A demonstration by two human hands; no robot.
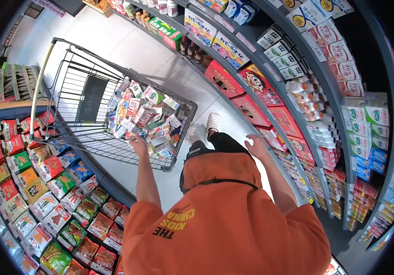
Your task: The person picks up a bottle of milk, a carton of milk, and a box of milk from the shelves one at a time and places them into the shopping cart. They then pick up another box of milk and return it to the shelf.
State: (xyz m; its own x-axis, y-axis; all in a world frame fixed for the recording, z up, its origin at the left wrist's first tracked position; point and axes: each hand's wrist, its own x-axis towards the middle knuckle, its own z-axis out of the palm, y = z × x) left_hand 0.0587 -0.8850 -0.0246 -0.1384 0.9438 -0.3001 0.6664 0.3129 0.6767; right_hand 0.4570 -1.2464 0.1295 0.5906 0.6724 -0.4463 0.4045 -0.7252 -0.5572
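Note:
My left hand (138,145) reaches over the near side of a wire shopping cart (176,158), its fingertips right at a pile of small cartons and packs (135,110) in the basket. The fingers look loosely bent, with nothing plainly gripped. My right hand (256,147) hangs in the air to the right of my body, fingers apart and empty. Nearest to it are red gift boxes (271,136) on the lower shelf. The cart's pale handle (36,89) is at the far left, touched by neither hand.
A curving grey shelf unit (270,68) with boxed drinks, milk cartons (334,50) and small bottles (304,101) runs along the right. At left, a sloped display holds bagged snacks (50,167). Tiled floor (155,55) lies between them, with my white clogs (213,122) beside the cart.

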